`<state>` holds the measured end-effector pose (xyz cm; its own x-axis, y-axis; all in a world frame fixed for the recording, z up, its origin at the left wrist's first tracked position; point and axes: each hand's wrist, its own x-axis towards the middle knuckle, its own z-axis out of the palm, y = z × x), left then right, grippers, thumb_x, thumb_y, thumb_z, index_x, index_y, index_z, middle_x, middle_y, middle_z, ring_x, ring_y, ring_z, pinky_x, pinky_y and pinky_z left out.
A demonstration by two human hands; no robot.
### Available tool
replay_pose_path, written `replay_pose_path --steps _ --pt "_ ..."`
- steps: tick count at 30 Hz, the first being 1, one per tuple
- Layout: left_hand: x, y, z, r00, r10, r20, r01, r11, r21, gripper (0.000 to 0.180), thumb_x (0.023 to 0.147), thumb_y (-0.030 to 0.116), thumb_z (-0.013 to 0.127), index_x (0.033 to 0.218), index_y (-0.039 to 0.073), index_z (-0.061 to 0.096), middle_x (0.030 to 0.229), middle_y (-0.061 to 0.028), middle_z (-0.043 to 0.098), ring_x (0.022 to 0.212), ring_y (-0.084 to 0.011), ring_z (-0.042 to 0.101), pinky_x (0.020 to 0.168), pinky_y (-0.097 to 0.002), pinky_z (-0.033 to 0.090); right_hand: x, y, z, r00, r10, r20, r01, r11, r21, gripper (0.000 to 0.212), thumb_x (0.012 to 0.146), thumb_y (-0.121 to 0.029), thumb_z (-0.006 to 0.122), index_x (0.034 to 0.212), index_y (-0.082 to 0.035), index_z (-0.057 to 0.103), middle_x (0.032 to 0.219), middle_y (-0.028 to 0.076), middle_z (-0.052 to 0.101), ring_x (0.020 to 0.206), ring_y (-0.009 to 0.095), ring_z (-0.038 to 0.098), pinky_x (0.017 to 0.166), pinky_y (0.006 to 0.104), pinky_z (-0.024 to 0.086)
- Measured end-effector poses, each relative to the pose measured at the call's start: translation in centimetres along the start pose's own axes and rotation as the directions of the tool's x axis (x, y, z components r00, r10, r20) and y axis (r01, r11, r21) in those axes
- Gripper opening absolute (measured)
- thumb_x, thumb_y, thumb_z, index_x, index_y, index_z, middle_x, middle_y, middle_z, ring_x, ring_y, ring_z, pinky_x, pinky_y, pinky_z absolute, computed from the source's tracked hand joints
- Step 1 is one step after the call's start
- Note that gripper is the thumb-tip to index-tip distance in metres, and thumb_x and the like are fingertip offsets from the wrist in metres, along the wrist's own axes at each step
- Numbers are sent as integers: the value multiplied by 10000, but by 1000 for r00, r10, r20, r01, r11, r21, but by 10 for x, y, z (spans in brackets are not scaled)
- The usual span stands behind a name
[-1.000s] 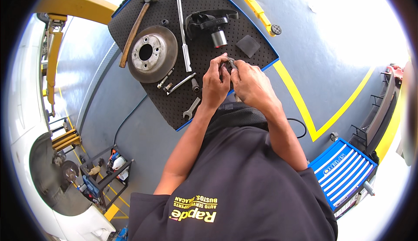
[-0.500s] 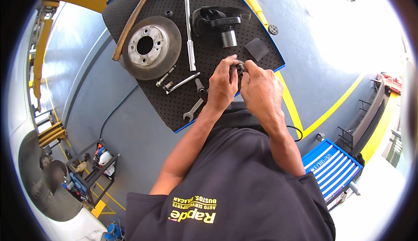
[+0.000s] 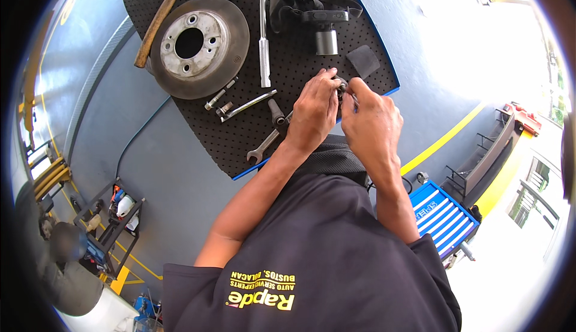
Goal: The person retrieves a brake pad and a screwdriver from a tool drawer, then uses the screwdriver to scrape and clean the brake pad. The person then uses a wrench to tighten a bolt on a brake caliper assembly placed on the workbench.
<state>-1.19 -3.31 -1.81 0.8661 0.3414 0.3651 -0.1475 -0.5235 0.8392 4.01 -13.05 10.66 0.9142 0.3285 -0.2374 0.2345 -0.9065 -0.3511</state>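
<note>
Above the near edge of a black perforated bench top, my left hand and my right hand meet around a small dark metal part. The left fingers close on its left side, while the right thumb and fingers pinch it from the right. Fingers cover most of the part, so its exact kind does not show. Beside my left wrist lie an open-end wrench, partly under the forearm, and a grey metal socket-like piece. A dark grey square pad rests just beyond my right hand.
Farther left on the bench lie a brake disc, a wooden hammer handle, bolts and a short chrome bar. A long chrome handle and a strapped headlamp lie ahead. A blue tool cabinet stands right.
The whole view has shifted, with the bench top appearing larger and higher. Both hands keep hold of the small part; my right hand has turned slightly, its fingers bent more inward.
</note>
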Motion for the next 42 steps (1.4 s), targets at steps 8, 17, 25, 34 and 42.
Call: replay_pose_path --steps 8,17,25,34,42 --pt "5 14 -13 975 -172 144 174 985 -1 276 1021 1 698 1291 -4 646 1307 -208 749 1231 -429 722 1046 -507 608 6 -5 3 999 25 30 -22 997 -80 150 1040 -198 647 987 -57 638 774 205 742 770 452 747 708 564 561" --pt "67 -26 -65 740 90 667 -234 964 130 701 851 216 896 1499 137 639 1487 -90 633 1354 -338 583 1180 -486 497 4 -5 20 997 -35 -74 20 981 -192 170 1047 -223 717 1083 -64 669 937 161 797 826 417 787 744 546 590" --pt "60 -69 -32 833 147 534 -51 980 -191 350 856 104 844 1206 86 829 1216 -78 783 1118 -326 701 995 -443 595 4 -11 14 991 109 -82 -119 985 -128 145 990 -212 802 955 -81 748 726 123 749 644 309 754 643 438 550" --pt "58 -76 -26 858 179 481 -84 974 -212 302 886 76 797 1184 77 848 1147 -78 806 1053 -321 721 972 -449 593 7 -1 21 994 -24 -105 11 993 -120 135 973 -172 837 957 -54 774 742 118 775 602 217 749 611 361 549" --pt "59 -77 -25 853 199 482 -114 973 -200 301 890 67 765 1181 66 842 1154 -67 806 1070 -318 716 981 -448 584 14 -3 16 999 19 -39 -24 992 -121 99 960 -112 839 949 -40 773 778 114 801 619 203 765 601 287 537"
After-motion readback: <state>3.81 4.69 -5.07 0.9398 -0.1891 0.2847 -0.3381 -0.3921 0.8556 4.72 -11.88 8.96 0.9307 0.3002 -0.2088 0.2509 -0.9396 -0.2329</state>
